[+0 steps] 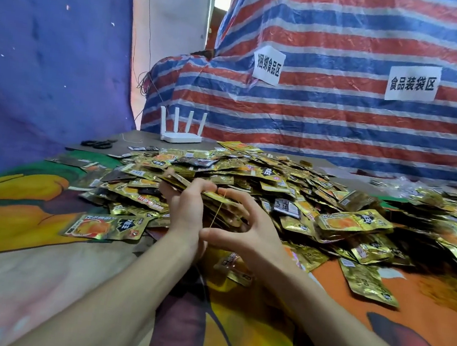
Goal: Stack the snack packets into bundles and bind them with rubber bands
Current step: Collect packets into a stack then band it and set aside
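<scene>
- A patterned cloth [41,280] covers the near surface.
- The left hand [186,210] grips a bundle of packets [181,180], fingers curled over its top, at the near edge of a big heap of packets [291,185].
- The right hand [249,231], just right of the bundle, stretches a rubber band [216,212] between forefinger and thumb.

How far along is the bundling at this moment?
Done: no finished bundle can be picked out. In hand: the left hand grips a stack of packets while the right hand stretches a rubber band between forefinger and thumb beside it. Left: binding this stack, then the large loose pile beyond.
</scene>
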`<state>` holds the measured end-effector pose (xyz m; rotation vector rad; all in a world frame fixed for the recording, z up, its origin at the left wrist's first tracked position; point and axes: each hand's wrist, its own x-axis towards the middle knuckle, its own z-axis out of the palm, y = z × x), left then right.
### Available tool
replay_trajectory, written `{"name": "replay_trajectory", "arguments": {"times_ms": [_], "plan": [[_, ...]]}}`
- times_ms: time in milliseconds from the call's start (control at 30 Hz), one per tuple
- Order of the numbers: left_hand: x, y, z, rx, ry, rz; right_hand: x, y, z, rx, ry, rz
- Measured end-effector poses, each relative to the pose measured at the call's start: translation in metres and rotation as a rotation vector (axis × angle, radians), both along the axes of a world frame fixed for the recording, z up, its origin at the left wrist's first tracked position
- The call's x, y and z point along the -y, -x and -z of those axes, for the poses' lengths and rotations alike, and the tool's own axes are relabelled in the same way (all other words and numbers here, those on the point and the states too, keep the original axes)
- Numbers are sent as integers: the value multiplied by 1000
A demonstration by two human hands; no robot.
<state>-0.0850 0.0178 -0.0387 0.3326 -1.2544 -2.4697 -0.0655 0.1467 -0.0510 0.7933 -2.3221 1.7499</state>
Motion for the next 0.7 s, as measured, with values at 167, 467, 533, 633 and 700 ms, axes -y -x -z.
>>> {"name": "replay_trajectory", "arguments": {"times_ms": [167, 467, 533, 633, 700], "plan": [[-9, -1, 1, 1, -18, 248, -4, -1, -4, -31, 21, 125], [-13, -8, -5, 17, -125, 341, -8, -3, -9, 54, 147, 44], [-13, -9, -5, 23, -106, 325, -7, -4, -10, 40, 146, 20], [-13, -9, -4, -25, -107, 317, -5, -2, -9, 231, 426, -131], [-15, -11, -3, -31, -105, 347, -7, -1, -11, 415, 652, -259]]}}
